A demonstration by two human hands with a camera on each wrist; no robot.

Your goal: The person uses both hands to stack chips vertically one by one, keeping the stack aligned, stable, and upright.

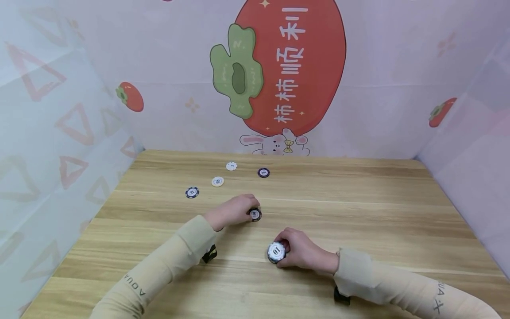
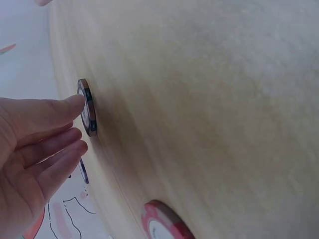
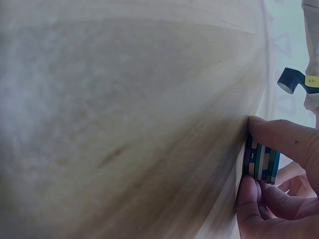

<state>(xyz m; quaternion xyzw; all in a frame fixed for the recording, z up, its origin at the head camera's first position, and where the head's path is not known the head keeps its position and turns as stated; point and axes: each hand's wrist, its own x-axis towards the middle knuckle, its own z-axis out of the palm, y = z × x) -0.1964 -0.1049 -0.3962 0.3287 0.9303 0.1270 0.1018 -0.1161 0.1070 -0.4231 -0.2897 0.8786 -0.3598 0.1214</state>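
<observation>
My left hand is at a black poker chip marked 100, thumb and fingers pinching its edges. In the left wrist view, the thumb overlaps that chip's face and the other fingers are curled beside it. Nearer to me, my right hand grips a short stack of poker chips, thumb on one side and fingers on the other. A white face reading 10 tops the stack. From the right wrist view, several chip edges show between thumb and fingers.
Beyond the left hand lie a dark blue chip, a cream chip, a white chip and a purple chip. A red chip is in the left wrist view. Printed cloth walls border the wooden table.
</observation>
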